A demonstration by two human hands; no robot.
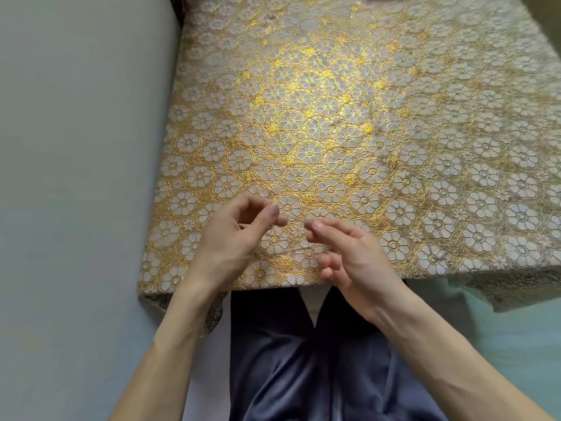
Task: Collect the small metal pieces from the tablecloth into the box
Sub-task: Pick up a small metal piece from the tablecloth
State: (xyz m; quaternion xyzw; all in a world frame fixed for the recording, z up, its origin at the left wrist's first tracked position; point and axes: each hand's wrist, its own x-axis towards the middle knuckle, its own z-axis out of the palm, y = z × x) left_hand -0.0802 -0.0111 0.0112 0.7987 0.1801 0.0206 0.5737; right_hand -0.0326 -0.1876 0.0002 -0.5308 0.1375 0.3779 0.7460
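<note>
Left hand [239, 238], right hand [352, 256] above tablecloth [334, 117] near edge; fingers curled (cannot tell if pinching anything)

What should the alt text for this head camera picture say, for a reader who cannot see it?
Seen from above, a person's left hand and right hand hover close together, fingers curled, over the near edge of a gold flower-patterned tablecloth. Whether they pinch anything is too small to tell. Below the table edge lie the person's dark blue trousers.
</note>
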